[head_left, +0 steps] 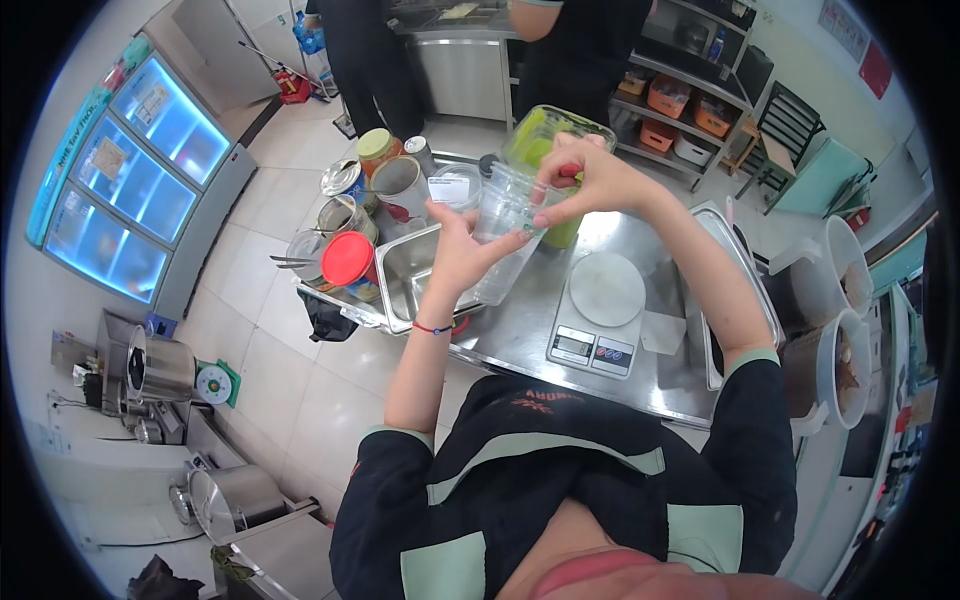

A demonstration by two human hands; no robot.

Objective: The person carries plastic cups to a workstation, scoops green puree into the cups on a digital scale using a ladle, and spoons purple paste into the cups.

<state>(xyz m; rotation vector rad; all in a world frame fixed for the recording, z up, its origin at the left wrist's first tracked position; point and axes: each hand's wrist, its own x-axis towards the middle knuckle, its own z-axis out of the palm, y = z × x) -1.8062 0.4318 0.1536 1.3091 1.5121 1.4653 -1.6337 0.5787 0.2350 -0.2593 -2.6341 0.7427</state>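
A tall clear plastic cup [497,275], possibly several nested, is tilted over the steel table. My left hand [462,250] grips its near left side, the thumb lying across the front. Higher up, my right hand [592,185] has its fingers closed at the cup's right side near the top. A small red spot shows among those fingers, and I cannot make out what it is. Just behind the hands stands a green-tinted clear container [560,122], partly hidden by the right hand. A white kitchen scale [596,318] with a round platform sits right of the cup.
Left are a steel pan [398,285], a red-lidded jar [348,260] and several other jars and cans. A steel tray [714,375] and large clear tubs [848,335] stand right. Two people [572,60] are across the table. A lit display fridge [150,190] is at left.
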